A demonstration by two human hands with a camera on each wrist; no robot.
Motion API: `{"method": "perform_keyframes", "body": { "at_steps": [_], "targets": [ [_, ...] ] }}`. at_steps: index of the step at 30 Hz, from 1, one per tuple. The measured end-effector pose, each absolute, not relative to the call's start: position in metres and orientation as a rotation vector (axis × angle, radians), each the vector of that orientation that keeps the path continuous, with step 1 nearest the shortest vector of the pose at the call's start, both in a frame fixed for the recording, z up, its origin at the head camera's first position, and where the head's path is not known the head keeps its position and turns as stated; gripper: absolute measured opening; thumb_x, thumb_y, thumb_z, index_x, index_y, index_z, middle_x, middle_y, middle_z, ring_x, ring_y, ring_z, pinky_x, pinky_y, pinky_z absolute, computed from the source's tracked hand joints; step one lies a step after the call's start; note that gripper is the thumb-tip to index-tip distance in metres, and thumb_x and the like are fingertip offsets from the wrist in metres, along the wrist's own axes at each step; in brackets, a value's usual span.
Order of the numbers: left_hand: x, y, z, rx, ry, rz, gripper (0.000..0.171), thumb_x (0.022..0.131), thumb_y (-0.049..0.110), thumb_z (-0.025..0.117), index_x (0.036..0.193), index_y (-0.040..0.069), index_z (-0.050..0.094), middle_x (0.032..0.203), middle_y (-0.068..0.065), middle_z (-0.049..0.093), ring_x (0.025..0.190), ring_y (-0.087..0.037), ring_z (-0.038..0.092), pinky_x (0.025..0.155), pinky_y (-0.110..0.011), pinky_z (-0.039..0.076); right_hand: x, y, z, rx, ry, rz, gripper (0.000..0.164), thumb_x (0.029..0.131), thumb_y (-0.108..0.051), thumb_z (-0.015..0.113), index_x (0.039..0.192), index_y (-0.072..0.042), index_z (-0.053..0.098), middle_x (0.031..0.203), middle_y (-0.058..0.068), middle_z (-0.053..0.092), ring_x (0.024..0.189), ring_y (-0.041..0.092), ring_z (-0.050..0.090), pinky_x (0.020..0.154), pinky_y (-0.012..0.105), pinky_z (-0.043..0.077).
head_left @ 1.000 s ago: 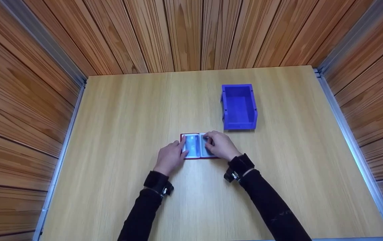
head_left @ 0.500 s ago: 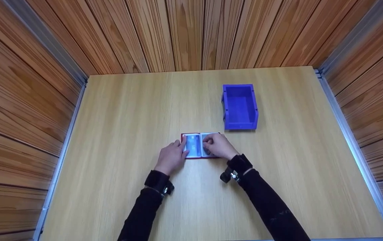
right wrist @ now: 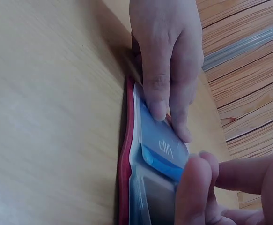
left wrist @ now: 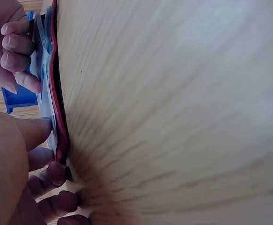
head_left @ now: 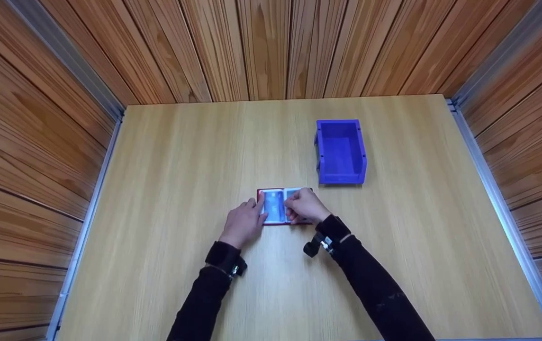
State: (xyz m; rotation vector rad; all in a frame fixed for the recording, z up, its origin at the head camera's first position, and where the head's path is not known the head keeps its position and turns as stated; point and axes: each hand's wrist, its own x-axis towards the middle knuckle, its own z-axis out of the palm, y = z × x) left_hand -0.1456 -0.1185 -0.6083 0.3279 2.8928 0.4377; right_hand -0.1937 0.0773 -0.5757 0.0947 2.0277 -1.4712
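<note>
One red card holder [right wrist: 124, 168] lay spread open near the middle of the bench [head_left: 167, 166], about midway between its left and right edges. Its two halves sat side by side: the left showed one blue card [right wrist: 166, 136] marked "VIP" under clear plastic, the right one dark pane [right wrist: 159, 199].

Two hands were at it. The left hand [head_left: 242, 220] was extended, thumb and forefinger resting on the left half by its outer edge. The right hand [head_left: 308, 206] was over the right half, fingers curled, thumb and forefinger close together; whether they pinched anything could not be told.

One blue bin [head_left: 342, 179] stood just beyond the holder's far right corner, toward the bench's far edge. Two black wrist straps [head_left: 222, 256], one per wrist, each carried a small camera above two black sleeves [head_left: 200, 303]. Three plank walls [head_left: 261, 47] rose along the bench's far, left and right edges.
</note>
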Motion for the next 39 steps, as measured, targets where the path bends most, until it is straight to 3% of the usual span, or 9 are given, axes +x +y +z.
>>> {"method": "perform_keyframes", "body": {
  "at_steps": [14,21,39],
  "targets": [
    [-0.145,-0.118,-0.61,0.336,2.894,0.472,0.061,0.1,0.041,0.044,0.152,0.016,0.026,0.116,-0.009,0.054,0.096,-0.023,0.054,0.078,-0.041,0.045,-0.199,0.062,-0.58,0.252,2.16,-1.358,0.015,0.089,-0.007,0.064,0.081,0.006,0.065,0.053,0.004,0.061,0.039,0.01,0.055,0.041,0.023,0.048],
    [-0.144,-0.119,-0.611,0.379,2.931,0.438,0.06,0.1,0.04,0.043,0.152,0.014,0.027,0.109,-0.008,0.054,0.089,-0.022,0.053,0.074,-0.038,0.045,-0.2,0.062,-0.585,0.235,2.19,-1.361,0.018,0.088,-0.005,0.064,0.078,0.008,0.068,0.049,0.003,0.059,0.037,0.009,0.054,0.039,0.022,0.046],
    [-0.144,-0.118,-0.609,0.341,2.895,0.444,0.06,0.1,0.043,0.042,0.152,0.017,0.026,0.114,-0.009,0.054,0.091,-0.022,0.051,0.077,-0.039,0.045,-0.201,0.064,-0.585,0.314,2.154,-1.382,0.016,0.087,-0.004,0.064,0.079,0.008,0.069,0.049,0.003,0.056,0.037,0.01,0.052,0.037,0.023,0.043]
  ]
}}
